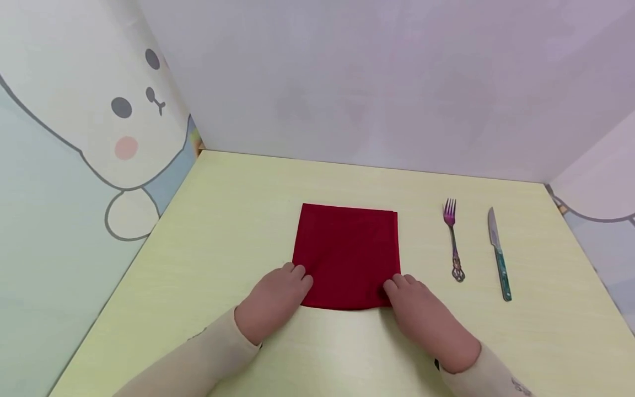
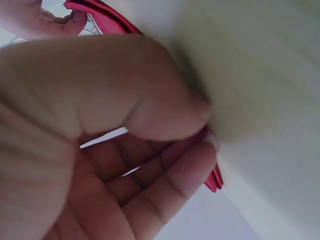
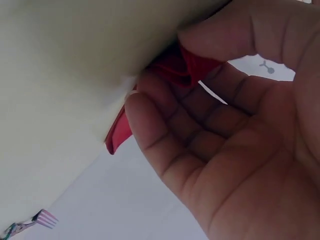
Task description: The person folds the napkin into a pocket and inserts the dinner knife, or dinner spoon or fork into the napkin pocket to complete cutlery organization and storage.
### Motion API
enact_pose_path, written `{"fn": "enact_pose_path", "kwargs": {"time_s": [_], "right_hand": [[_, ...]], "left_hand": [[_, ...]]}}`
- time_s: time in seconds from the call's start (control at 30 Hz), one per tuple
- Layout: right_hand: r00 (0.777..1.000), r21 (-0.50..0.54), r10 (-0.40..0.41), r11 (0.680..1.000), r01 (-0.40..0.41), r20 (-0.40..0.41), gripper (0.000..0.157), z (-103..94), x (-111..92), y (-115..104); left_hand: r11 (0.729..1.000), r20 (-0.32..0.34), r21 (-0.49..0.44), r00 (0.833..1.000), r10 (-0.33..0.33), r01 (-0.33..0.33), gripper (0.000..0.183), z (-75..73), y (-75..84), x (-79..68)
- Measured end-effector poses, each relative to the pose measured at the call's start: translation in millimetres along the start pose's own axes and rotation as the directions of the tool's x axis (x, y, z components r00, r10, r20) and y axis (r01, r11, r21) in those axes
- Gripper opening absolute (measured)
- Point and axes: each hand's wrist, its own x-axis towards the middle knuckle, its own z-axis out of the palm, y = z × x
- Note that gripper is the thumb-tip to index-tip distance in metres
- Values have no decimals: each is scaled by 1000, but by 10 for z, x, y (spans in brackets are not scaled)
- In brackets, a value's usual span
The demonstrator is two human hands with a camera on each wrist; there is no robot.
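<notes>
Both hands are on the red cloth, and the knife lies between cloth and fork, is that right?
Not quite: the fork lies between the cloth and the knife, as the head view shows. The rest stands.

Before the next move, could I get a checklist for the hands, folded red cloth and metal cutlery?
1. Left hand gripping the square folded red cloth at its near left corner: ok.
2. Right hand gripping the near right corner: ok.
3. Near edge straight: not ok, it bows slightly.
4. Every layer caught in both grips: cannot tell.
5. Purple-headed metal fork clear of the cloth: ok, lies apart.
6. Green-handled metal knife clear too: ok, right of the fork.
</notes>
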Motion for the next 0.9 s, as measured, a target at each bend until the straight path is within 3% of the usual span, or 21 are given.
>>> {"fn": "enact_pose_path", "kwargs": {"time_s": [0.13,0.3,0.43,0.6,0.7,0.9], "right_hand": [[999,49,6,999,-4,-39,15,12,11,41],[999,115,18,993,-13,-46,15,-1,32,75],[998,160,29,987,-21,-47,12,-19,38,105],[998,217,50,975,-43,-27,11,-52,49,151],[998,244,62,968,-58,-8,11,-69,68,171],[992,282,110,952,-121,54,8,-105,106,178]], "left_hand": [[999,21,-38,1000,-13,13,22,0,-27,31],[988,94,-141,994,-53,66,18,-6,-63,74],[959,144,-251,985,-94,128,12,-9,-120,80],[926,127,-348,986,-109,148,14,13,-211,63],[887,126,-433,985,-117,160,16,29,-260,54],[766,193,-597,970,-150,237,26,4,-346,46]]}}
